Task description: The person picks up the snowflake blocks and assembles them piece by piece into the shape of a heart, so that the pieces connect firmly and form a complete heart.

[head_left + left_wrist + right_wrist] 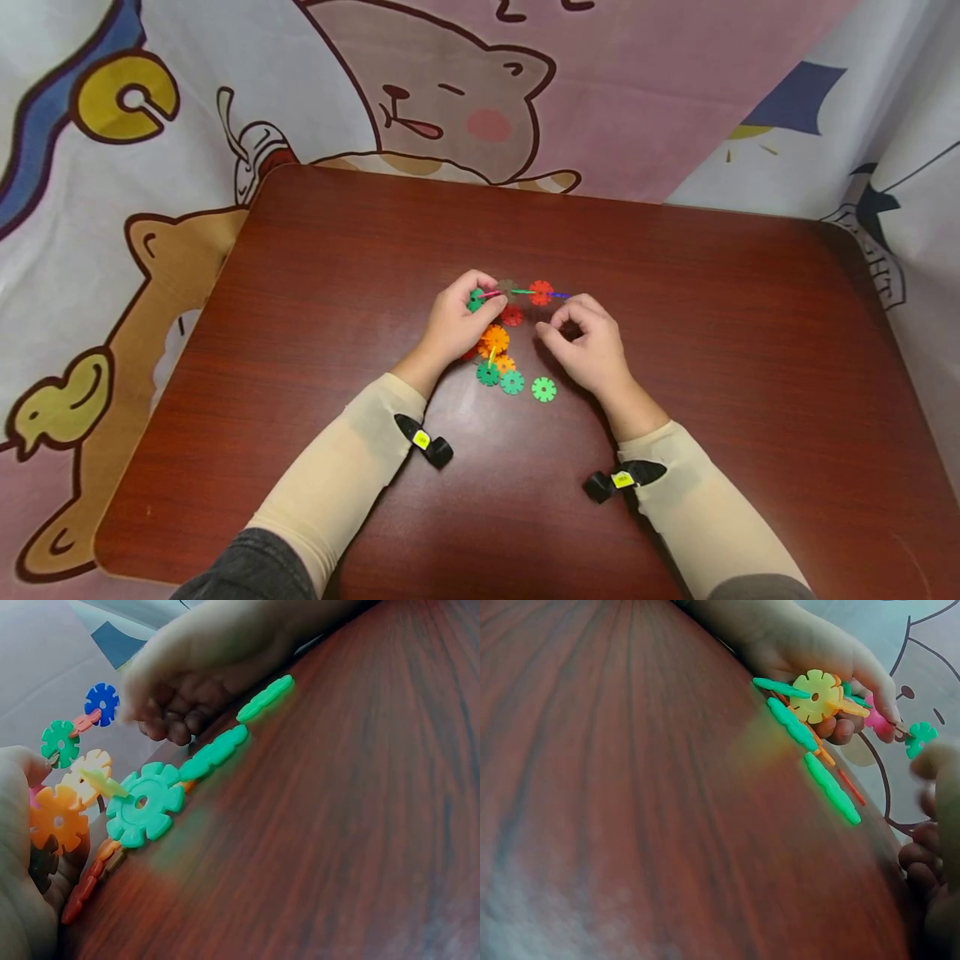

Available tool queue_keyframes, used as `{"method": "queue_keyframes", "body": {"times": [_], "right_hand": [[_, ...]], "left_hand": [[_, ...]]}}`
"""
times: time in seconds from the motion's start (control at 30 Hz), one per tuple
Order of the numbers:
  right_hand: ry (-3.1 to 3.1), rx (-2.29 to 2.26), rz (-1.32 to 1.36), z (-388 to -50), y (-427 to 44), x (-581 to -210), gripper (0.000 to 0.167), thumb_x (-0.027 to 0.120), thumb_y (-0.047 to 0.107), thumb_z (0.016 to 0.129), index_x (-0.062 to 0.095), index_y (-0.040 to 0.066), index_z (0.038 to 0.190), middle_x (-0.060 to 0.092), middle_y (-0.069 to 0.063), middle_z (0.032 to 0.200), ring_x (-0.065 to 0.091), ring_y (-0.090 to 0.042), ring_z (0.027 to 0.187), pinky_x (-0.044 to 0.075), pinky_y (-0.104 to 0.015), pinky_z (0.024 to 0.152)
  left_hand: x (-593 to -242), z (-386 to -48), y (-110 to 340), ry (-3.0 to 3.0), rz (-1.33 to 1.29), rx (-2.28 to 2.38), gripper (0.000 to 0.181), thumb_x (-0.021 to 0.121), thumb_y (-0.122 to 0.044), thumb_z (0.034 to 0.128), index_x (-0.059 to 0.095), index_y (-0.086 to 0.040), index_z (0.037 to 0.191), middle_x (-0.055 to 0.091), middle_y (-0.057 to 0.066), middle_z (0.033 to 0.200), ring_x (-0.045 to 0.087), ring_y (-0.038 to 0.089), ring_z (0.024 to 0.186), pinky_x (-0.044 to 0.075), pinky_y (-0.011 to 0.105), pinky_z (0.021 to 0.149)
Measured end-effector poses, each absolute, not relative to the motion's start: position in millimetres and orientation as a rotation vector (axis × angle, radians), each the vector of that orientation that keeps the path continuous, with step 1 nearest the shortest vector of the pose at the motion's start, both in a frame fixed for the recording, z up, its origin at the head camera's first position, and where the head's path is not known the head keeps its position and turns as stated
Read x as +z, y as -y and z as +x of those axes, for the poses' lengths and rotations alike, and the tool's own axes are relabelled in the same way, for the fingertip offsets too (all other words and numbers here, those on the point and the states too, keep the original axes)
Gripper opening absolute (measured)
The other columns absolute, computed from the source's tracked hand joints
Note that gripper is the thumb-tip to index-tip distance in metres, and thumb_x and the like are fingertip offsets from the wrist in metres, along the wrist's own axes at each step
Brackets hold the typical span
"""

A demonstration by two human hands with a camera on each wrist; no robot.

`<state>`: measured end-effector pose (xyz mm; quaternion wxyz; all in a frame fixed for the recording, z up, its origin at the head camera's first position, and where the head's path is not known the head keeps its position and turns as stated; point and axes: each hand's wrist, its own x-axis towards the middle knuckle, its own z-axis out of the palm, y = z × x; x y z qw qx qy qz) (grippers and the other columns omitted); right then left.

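Note:
In the head view my left hand [459,321] pinches a pink notched plastic disc [490,293] between thumb and fingers. From it a chain of joined discs runs right: a brown disc [507,287], an edge-on green one [522,292], a red disc [541,292] and a blue disc [559,294]. My right hand [596,346] is at the chain's blue end, fingers loosely curled, with a gap between thumb and index finger. The left wrist view shows the blue disc [102,703] whole, right beside the blurred right fingertips; whether they touch is unclear.
Below the chain lie a red disc [512,315], an orange disc [496,339], a yellow edge-on disc [492,357] and several green ones, among them a light green disc [543,389]. They rest on a brown wooden table [337,250]. A patterned curtain [637,92] hangs behind.

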<state>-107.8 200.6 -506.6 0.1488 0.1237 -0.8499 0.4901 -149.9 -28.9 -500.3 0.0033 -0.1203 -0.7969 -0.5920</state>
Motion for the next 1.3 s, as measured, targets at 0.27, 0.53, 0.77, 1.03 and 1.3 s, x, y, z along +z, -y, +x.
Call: {"method": "queue_keyframes", "body": {"times": [0.27, 0.53, 0.77, 1.03, 1.3], "right_hand": [[2.475, 1.237, 0.831, -111, -202, -510, 0.024, 0.089, 0.018, 0.081, 0.067, 0.022, 0.072, 0.064, 0.012, 0.073, 0.052, -0.018, 0.075, 0.038, -0.032, 0.074], [2.653, 1.079, 1.030, -107, -202, -505, 0.039, 0.098, 0.050, 0.070, 0.071, 0.026, 0.085, 0.065, 0.017, 0.087, 0.050, -0.011, 0.088, 0.037, -0.041, 0.087], [2.719, 1.001, 1.048, -103, -198, -503, 0.045, 0.099, 0.057, 0.066, 0.073, 0.028, 0.089, 0.062, 0.017, 0.091, 0.048, -0.012, 0.090, 0.037, -0.044, 0.088], [2.735, 1.030, 0.994, -102, -196, -504, 0.033, 0.096, 0.039, 0.071, 0.072, 0.027, 0.090, 0.064, 0.016, 0.089, 0.051, -0.013, 0.091, 0.037, -0.046, 0.087], [2.725, 1.124, 0.910, -104, -198, -506, 0.034, 0.095, 0.033, 0.074, 0.066, 0.023, 0.090, 0.062, 0.012, 0.085, 0.051, -0.012, 0.085, 0.037, -0.045, 0.087]], "left_hand": [[-501, -151, 29, 2.505, -0.390, -1.809, 0.018, 0.075, -0.021, 0.0969, 0.069, -0.009, 0.109, 0.074, 0.005, 0.104, 0.065, 0.021, 0.095, 0.050, 0.036, 0.086], [-502, -151, 28, 2.503, -0.390, -1.759, 0.019, 0.075, -0.021, 0.0960, 0.068, -0.009, 0.110, 0.074, 0.006, 0.103, 0.065, 0.022, 0.093, 0.049, 0.036, 0.084], [-506, -150, 28, 2.468, -0.496, -1.616, 0.021, 0.074, -0.016, 0.0954, 0.066, -0.006, 0.112, 0.072, 0.011, 0.107, 0.064, 0.027, 0.102, 0.050, 0.040, 0.091], [-511, -150, 26, 2.368, -0.572, -1.426, 0.015, 0.074, -0.015, 0.0907, 0.071, -0.003, 0.099, 0.058, 0.015, 0.101, 0.058, 0.030, 0.097, 0.048, 0.044, 0.087], [-510, -150, 27, 2.326, -0.497, -1.429, 0.026, 0.066, -0.024, 0.0979, 0.068, -0.003, 0.114, 0.050, 0.018, 0.124, 0.046, 0.037, 0.123, 0.035, 0.050, 0.105]]}}
